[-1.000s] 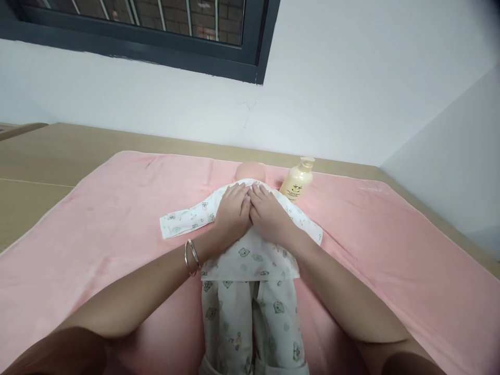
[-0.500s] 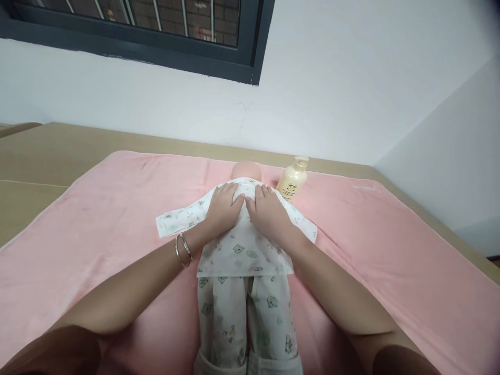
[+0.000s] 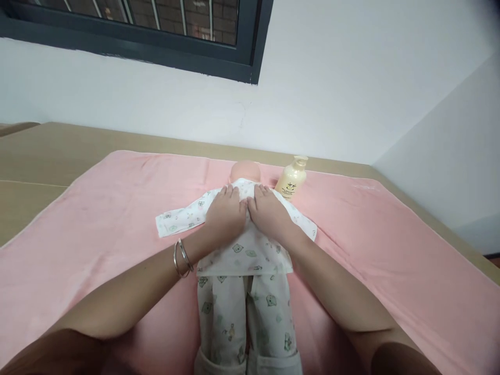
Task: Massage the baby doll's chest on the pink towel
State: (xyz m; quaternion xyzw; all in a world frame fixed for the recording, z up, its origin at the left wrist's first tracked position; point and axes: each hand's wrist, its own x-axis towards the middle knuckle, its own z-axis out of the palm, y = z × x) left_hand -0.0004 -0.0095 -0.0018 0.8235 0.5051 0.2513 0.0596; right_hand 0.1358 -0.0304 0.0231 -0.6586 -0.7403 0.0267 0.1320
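Just flat hands (image 3: 226, 212) (image 3: 270, 211) on printed cloth shirt (image 3: 250, 260)

2 thin, shiny, rd. silver-col. bangles (image 3: 184, 255) on L wrist (image 3: 198, 246); L hand (image 3: 227, 212) bare beyond bangles, L forearm (image 3: 135, 291) bare elbow-side; R hand (image 3: 270, 214) & R forearm (image 3: 336, 278) bare.

white long-sleeved printed cloth top (image 3: 244, 260): matt, thin-looking, lightly creased.
white printed cloth trousers (image 3: 230, 312), near: matt, softly folded.
pink rounded plastic-looking head (image 3: 245, 171), far: smooth, low sheen.
pale yellow rounded plastic pump bottle (image 3: 291, 179), far right: smooth, glossy.
slim silver-coloured metal bangles (image 3: 185, 254), left: shiny.
broad pink cloth blanket (image 3: 390, 234): soft-looking, faint sheen, shallow wrinkles.
flat tan wood-like board (image 3: 31, 156), far left: smooth, matt.
dark grey window frame (image 3: 156, 49), far left: smooth, satin.
white wall (image 3: 332, 78), far: matt.
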